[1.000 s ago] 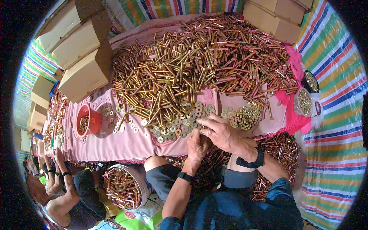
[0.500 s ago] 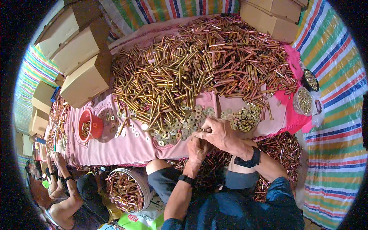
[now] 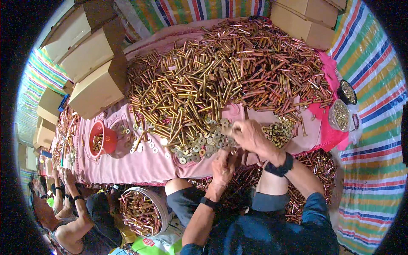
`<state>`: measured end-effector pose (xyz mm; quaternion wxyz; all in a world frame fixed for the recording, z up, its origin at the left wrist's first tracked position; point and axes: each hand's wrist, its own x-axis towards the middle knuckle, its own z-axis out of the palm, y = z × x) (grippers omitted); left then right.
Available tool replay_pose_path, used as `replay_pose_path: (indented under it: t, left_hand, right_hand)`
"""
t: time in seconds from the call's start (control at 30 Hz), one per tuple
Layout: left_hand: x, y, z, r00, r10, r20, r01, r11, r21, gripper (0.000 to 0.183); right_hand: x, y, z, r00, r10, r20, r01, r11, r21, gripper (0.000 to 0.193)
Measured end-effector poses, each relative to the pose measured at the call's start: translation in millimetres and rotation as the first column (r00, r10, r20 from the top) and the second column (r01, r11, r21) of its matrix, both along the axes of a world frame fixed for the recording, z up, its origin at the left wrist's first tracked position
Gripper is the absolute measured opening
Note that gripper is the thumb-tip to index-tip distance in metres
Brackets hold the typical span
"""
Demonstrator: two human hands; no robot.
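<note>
My left hand (image 3: 222, 166) is at the table's near edge, its fingers curled closed round something too small to make out. Just above and to the right, my right hand (image 3: 251, 137) has its fingers bent together over the washers; whatever they pinch is hidden. A heap of flat metal washers (image 3: 199, 146) spreads to the left of both hands. To the right of my right hand lies a pile of small brass-coloured nuts (image 3: 278, 132). Behind them rises a large mound of long bolts (image 3: 187, 93), yellowish on the left and more reddish on the right.
A red bowl (image 3: 109, 140) of small parts stands on the pink cloth (image 3: 127, 165) at left. Two tubs, one clear (image 3: 341, 114) and one black (image 3: 347, 92), sit far right. A white bucket (image 3: 163, 212) of bolts is below. Cardboard boxes (image 3: 95, 93) flank the bolts. Another person (image 3: 76, 212) works at left.
My hands were together and have come apart. The right hand has risen slightly toward the washers, while the left has dropped a little lower and to the right.
</note>
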<state>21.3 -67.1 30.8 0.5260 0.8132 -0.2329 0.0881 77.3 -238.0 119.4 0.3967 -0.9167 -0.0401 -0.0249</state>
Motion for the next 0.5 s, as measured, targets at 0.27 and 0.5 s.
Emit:
replay_pose_path:
  t: [0.27, 0.5]
  left_hand:
    - [-11, 12, 32, 0.954, -0.256, -0.153, 0.26, 0.966, 0.003, 0.04]
    - [-17, 8, 39, 0.898, -0.22, -0.38, 0.182, 0.974, -0.136, 0.03]
  right_hand:
    - [90, 22, -25, 0.952, -0.185, -0.244, 0.147, 0.975, -0.167, 0.054]
    - [106, 21, -61, 0.929, -0.253, -0.27, 0.246, 0.967, -0.062, 0.057]
